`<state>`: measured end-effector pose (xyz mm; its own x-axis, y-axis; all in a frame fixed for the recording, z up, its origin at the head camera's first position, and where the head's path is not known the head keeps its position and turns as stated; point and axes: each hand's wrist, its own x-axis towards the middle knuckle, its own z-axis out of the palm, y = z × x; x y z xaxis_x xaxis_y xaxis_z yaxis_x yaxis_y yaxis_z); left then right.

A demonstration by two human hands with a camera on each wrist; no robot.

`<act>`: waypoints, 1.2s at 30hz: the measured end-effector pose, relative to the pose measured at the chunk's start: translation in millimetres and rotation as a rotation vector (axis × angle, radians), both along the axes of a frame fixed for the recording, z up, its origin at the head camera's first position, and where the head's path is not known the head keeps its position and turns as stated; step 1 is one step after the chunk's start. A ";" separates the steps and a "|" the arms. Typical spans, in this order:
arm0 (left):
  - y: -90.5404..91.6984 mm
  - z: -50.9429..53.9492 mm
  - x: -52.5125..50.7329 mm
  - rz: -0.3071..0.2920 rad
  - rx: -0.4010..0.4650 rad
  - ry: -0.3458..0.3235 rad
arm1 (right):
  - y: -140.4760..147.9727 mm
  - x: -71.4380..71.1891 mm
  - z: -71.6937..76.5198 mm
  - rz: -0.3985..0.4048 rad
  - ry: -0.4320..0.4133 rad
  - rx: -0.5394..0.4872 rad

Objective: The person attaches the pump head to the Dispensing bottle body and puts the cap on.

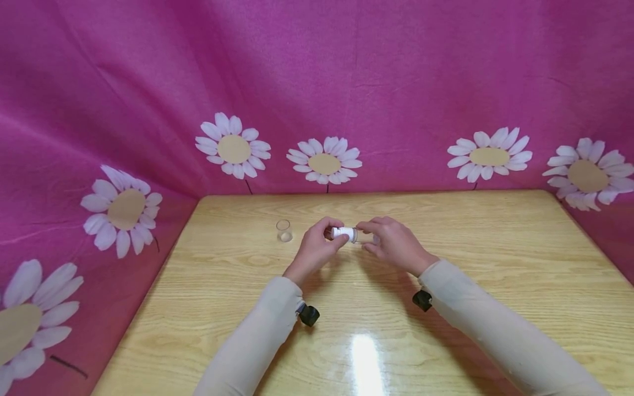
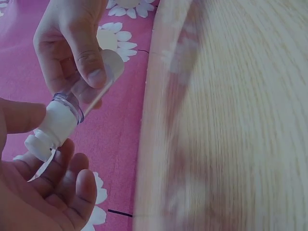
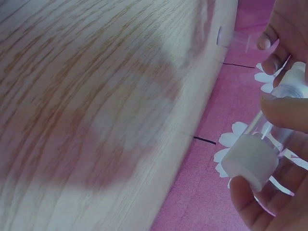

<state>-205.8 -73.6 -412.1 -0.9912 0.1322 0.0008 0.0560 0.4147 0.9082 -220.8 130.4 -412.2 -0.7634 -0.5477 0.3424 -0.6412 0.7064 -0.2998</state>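
Note:
A small clear pump bottle (image 1: 365,238) lies sideways between the two hands, above the table. My left hand (image 1: 315,246) holds its white pump top (image 2: 58,121), with the thumb along one side and fingers curled beneath. Around the clear body my right hand (image 1: 394,245) has its thumb and fingers. The body's far end carries a whitish base (image 3: 251,161), seen in the right wrist view. Whether the pump top is fully seated on the body, I cannot tell. A clear cap (image 1: 284,231) stands on the table, left of the left hand.
The wooden table (image 1: 223,308) has a glare patch near its front. Pink cloth (image 1: 396,82) with white daisies hangs along the back and sides. A black wrist camera (image 1: 309,315) sits on the left sleeve, another camera (image 1: 422,301) on the right.

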 end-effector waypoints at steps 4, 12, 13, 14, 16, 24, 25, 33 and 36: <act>0.9 -1.0 -0.1 -0.017 0.033 0.009 | 0.5 0.0 0.2 -0.006 0.000 -0.008; 3.0 -2.1 -1.5 0.122 -0.061 -0.075 | 2.4 0.3 -1.3 -0.020 -0.018 0.008; 3.2 -1.8 -1.2 0.137 -0.071 -0.084 | 2.5 0.4 -1.3 -0.021 -0.020 0.009; 3.2 -1.6 -0.9 0.143 -0.078 -0.088 | 2.7 0.7 -1.3 -0.021 -0.022 0.009; 3.5 -0.6 -0.3 0.146 -0.078 -0.100 | 3.0 1.1 -1.6 -0.021 -0.022 0.007; 3.9 -1.0 1.4 0.114 -0.064 -0.131 | 1.7 0.9 -1.7 -0.018 -0.014 0.004; 4.2 -1.3 1.2 0.111 -0.060 -0.129 | 1.8 1.1 -1.7 -0.020 -0.015 0.006; 5.9 -2.6 1.5 0.083 -0.063 -0.056 | 2.0 1.1 -1.6 -0.021 -0.025 0.013; 6.2 -1.9 2.9 0.047 -0.087 -0.007 | 2.6 0.4 -1.7 -0.020 -0.022 0.011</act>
